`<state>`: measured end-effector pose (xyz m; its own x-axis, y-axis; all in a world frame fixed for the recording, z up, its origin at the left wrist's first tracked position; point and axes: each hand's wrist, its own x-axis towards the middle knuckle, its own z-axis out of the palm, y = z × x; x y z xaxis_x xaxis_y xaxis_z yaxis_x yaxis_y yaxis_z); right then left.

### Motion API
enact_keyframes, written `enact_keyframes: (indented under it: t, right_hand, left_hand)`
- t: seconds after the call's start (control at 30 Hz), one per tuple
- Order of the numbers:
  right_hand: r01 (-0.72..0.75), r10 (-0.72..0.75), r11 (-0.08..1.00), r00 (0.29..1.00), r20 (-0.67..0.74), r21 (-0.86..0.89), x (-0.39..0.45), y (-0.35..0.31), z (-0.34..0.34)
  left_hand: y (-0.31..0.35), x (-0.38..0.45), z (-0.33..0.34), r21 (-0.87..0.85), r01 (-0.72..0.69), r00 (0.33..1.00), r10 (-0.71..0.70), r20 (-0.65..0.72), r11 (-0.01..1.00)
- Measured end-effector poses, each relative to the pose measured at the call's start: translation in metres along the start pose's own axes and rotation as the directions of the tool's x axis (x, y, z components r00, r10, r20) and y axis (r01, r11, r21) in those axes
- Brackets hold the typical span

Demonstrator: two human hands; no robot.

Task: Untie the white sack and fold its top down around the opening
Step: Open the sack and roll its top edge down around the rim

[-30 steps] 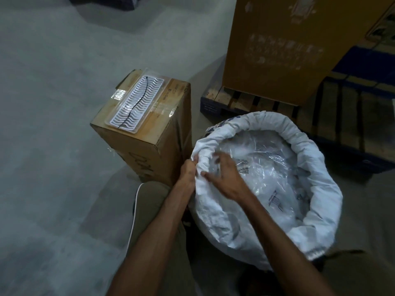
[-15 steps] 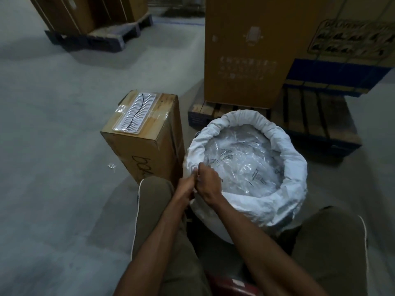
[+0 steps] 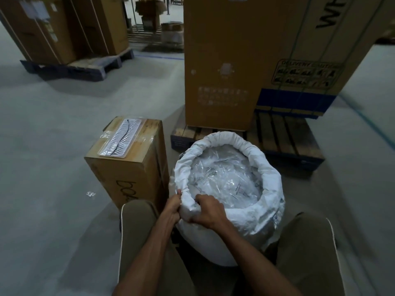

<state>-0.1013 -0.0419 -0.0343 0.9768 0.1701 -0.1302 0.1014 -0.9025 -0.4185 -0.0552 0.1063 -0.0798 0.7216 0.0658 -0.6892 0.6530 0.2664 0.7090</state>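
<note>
The white sack (image 3: 263,218) stands open on the floor between my knees. Its top is rolled down into a thick cuff around the opening. Clear plastic packets (image 3: 226,182) fill the inside. My left hand (image 3: 173,207) grips the outer side of the rolled rim at the near left. My right hand (image 3: 206,211) clamps the same stretch of rim from the inside, fingers curled over the fold. The two hands sit close together, with a bunch of white fabric between them.
A small cardboard box (image 3: 130,165) with a white ridged tray on top stands just left of the sack. Behind the sack is a wooden pallet (image 3: 286,139) carrying a tall cardboard carton (image 3: 222,67). More cartons on a pallet (image 3: 64,28) stand at the far left. Grey concrete floor (image 3: 47,146) lies all around.
The camera has tilted up and back, so more of the warehouse shows. My right hand moved from inside the sack onto the near-left rim, beside the left hand, and closed on the fold.
</note>
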Motion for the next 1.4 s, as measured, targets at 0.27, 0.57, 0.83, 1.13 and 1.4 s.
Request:
enact_keyframes:
  t: [0.27, 0.57, 0.83, 1.13, 1.4]
  right_hand:
    - [0.129, -0.16, 0.972, 0.975, -0.156, -0.195, -0.012, -0.017, 0.037]
    - [0.315, -0.314, 0.945, 0.949, -0.028, 0.083, -0.039, 0.003, 0.002]
    - [0.092, -0.118, 0.97, 0.987, -0.105, -0.225, -0.037, 0.051, -0.017]
    - [0.193, -0.284, 0.937, 0.906, -0.314, -0.29, -0.047, 0.065, 0.031]
    - [-0.018, 0.21, 0.933, 0.838, -0.504, 0.359, -0.095, 0.072, 0.016]
  left_hand:
    - [-0.029, -0.056, 0.002, 0.068, 0.004, 0.998, 0.0, -0.055, 0.998]
    - [-0.035, -0.055, 0.014, -0.038, -0.011, 0.976, 0.003, -0.217, 0.999]
    - [-0.035, -0.054, 0.024, -0.205, 0.11, 0.994, -0.111, 0.004, 0.973]
    - [-0.068, -0.085, 0.012, 0.762, -0.634, 0.464, 0.724, 0.511, -0.131]
    - [-0.06, -0.052, 0.04, 0.716, -0.57, 0.407, 0.618, 0.673, -0.403]
